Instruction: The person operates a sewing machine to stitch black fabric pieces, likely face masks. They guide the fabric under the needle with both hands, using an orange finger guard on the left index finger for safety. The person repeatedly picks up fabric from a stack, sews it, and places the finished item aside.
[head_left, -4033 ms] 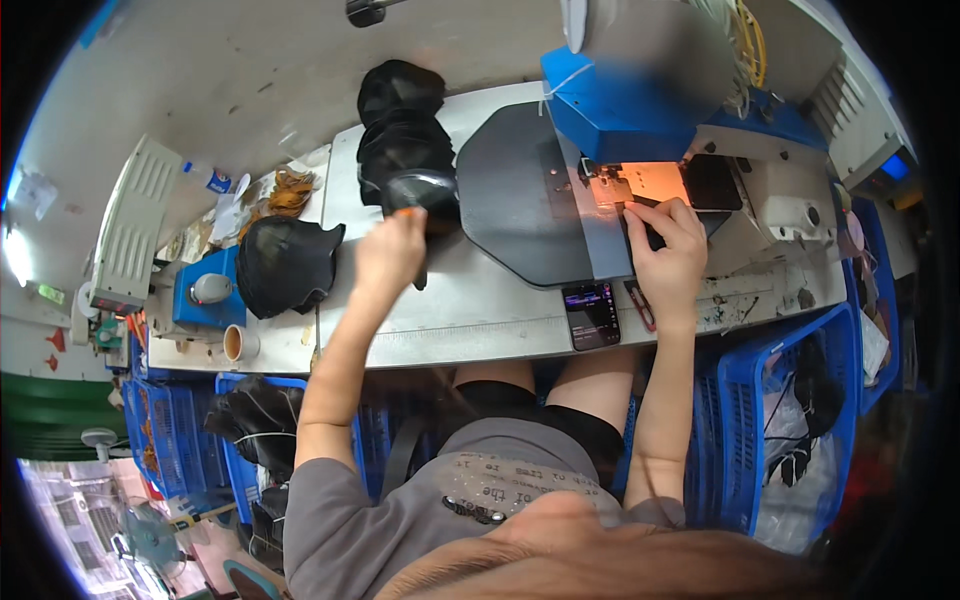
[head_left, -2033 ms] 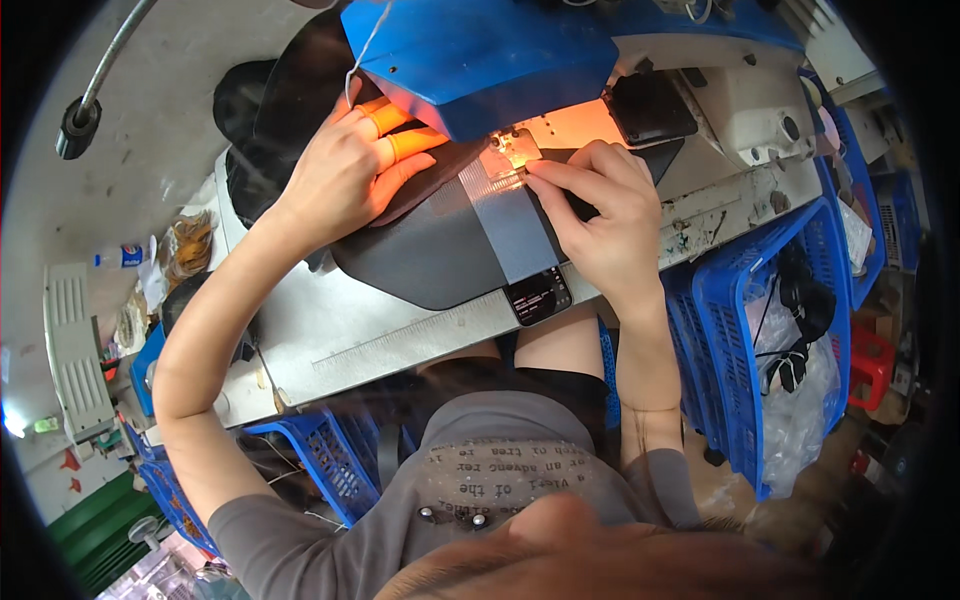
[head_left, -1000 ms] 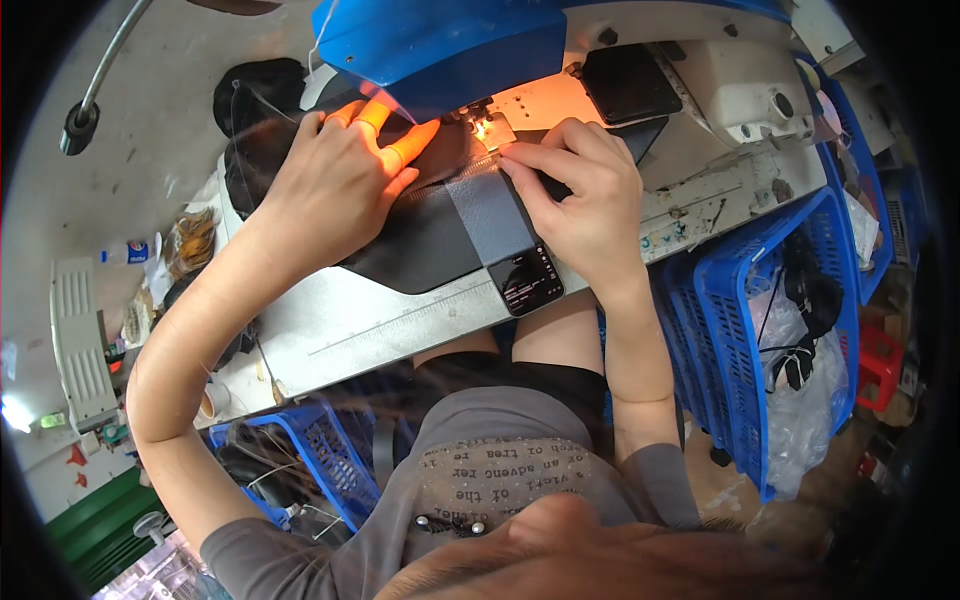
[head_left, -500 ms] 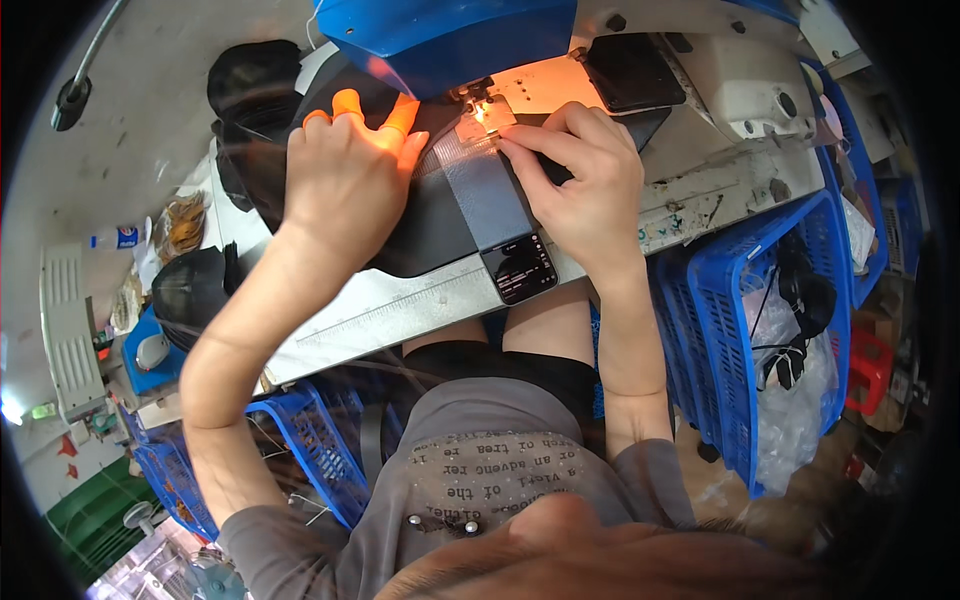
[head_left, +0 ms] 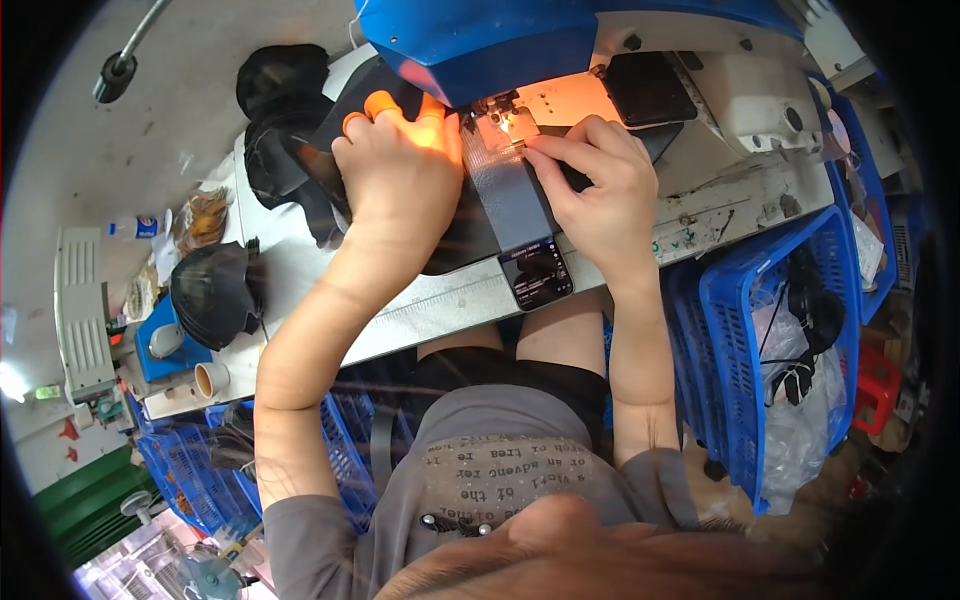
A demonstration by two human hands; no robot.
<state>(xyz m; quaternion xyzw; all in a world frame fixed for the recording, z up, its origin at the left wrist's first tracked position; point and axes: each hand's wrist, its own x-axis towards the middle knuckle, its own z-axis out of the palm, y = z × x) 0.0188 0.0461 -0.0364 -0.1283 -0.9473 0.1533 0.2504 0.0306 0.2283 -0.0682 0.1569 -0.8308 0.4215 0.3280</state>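
A sewing machine with a blue head [head_left: 480, 50] lights its needle area [head_left: 505, 115] with a warm glow. My left hand [head_left: 405, 180] lies flat, palm down, on black sheet material [head_left: 455, 245], left of the needle; orange covers sit on some of its fingertips. My right hand [head_left: 605, 195] pinches with thumb and forefinger at the small metal plate in front of the needle. What lies between those fingertips is too small to make out. A dark grey strip [head_left: 515, 205] runs from the needle area toward me, between my hands.
A lit phone [head_left: 538, 275] rests at the table's front edge, by a ruler scale [head_left: 410, 300]. Black shaped pieces [head_left: 280, 160] pile up at the left, with a black cap-like piece [head_left: 212, 290] nearer. Blue crates [head_left: 735, 300] with plastic bags stand at the right. A dark flat device [head_left: 650, 88] lies beside the machine.
My left hand has slid right, closer to the needle and my right hand. The right hand keeps its pinch by the plate. The whole view has shifted slightly, and the phone's picture differs.
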